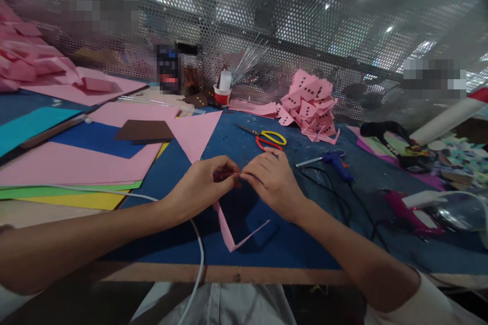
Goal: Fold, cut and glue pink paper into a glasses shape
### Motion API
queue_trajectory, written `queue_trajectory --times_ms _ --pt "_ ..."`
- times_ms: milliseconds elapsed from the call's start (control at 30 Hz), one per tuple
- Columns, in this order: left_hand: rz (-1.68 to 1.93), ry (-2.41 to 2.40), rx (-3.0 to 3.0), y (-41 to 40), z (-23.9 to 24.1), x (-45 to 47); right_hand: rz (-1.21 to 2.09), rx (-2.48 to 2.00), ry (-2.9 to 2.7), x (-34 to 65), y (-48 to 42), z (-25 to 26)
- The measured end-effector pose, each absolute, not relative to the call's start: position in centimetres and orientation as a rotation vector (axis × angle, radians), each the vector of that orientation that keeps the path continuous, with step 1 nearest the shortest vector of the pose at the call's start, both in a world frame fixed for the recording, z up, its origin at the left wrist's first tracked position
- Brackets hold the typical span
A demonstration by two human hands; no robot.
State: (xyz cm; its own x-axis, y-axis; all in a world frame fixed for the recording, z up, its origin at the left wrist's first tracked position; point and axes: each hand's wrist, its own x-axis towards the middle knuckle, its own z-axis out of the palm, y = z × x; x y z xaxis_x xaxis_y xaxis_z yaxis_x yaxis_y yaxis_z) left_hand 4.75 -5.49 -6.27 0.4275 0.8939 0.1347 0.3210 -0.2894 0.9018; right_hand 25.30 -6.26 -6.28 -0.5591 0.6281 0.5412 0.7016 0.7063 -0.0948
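Between my two hands is a folded pink paper strip (227, 233), whose bent lower part hangs just above the blue table top (171, 244). My left hand (213, 180) pinches it between thumb and fingers. Fingertips of my right hand (270, 177) meet the left ones and pinch the strip's edge; most of the gripped part is hidden behind the fingers. Just beyond my right hand lie scissors (263, 137) with one yellow and one red handle. A blue glue gun (337, 163) with a clear stick in it rests to the right.
Pink, yellow, green and blue sheets (87, 162) cover the left side. Dotted pink paper pieces (310, 104) are heaped at the back, near a red and white cup (222, 94). A white cable (198, 244) crosses by my left forearm. A black tape dispenser (396, 142) stands right.
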Motion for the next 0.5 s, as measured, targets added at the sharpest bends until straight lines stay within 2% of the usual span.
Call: queue_trajectory --times_ms 300,500 --pt "0.808 1.028 1.771 -5.41 -5.78 4.78 -0.231 -1.055 -2.397 25.54 -5.97 -6.64" --pt "0.788 1.049 1.784 -5.13 -6.19 4.55 -0.109 -1.075 -2.376 25.79 -5.88 -6.64"
